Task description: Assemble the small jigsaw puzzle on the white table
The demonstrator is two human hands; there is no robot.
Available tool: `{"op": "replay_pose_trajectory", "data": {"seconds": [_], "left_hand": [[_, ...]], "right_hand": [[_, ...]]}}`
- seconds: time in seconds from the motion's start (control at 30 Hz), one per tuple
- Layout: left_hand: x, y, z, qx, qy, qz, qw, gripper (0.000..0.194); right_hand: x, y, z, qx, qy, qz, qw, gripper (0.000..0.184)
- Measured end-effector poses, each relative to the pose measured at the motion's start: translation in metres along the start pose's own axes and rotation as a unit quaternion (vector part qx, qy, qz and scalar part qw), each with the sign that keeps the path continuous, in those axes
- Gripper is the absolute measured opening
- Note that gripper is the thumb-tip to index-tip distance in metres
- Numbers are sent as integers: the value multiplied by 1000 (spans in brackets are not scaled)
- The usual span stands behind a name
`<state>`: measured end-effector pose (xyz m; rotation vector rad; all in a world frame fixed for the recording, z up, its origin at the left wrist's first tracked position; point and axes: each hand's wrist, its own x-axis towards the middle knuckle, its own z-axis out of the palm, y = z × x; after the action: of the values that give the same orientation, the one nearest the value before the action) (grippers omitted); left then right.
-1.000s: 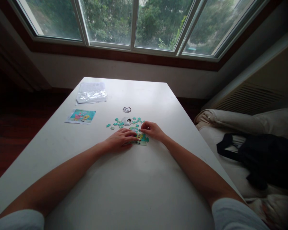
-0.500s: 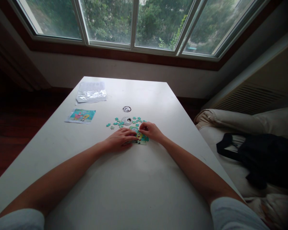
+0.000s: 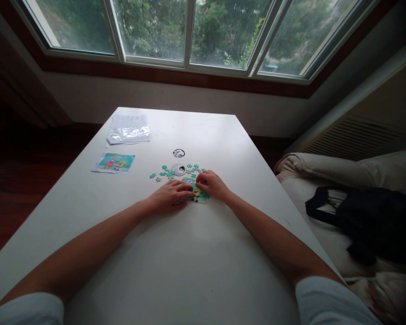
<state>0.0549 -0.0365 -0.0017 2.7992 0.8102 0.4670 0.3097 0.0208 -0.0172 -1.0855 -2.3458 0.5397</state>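
Observation:
A partly joined jigsaw puzzle (image 3: pixel 199 197) with a green and yellow cartoon picture lies flat on the white table, between my two hands. My left hand (image 3: pixel 169 196) rests over its left side, fingers stretched out and flat, hiding that part. At the puzzle's upper right, my right hand (image 3: pixel 214 184) is closed in a pinch on a puzzle piece, mostly covered by the fingertips. Several loose turquoise puzzle pieces (image 3: pixel 163 173) are scattered just beyond my hands. Among them sits a round silvery disc (image 3: pixel 179 169) with a dark spot.
A second round disc (image 3: pixel 178 153) lies farther back. On the left are a cartoon picture sheet (image 3: pixel 115 163) and a clear plastic bag with papers (image 3: pixel 128 129). Right of the white table (image 3: pixel 196 266), dark clothing (image 3: pixel 375 221) lies on a pale sofa (image 3: pixel 301 180).
Both hands stay at the puzzle almost unmoved. The whole view has shifted very slightly; the pieces, discs and sheets lie as before.

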Motion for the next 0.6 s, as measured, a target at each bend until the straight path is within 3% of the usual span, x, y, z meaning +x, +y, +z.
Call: {"op": "replay_pose_trajectory", "data": {"seconds": [0.5,0.6], "left_hand": [[1,3,-1,-14,10,-13,1000,35],[0,-2,0,14,41,-62,997,29]], "right_hand": [[0,-4,1,-25,7,9,1000,10],[0,-2,1,-18,12,8,1000,8]]}}
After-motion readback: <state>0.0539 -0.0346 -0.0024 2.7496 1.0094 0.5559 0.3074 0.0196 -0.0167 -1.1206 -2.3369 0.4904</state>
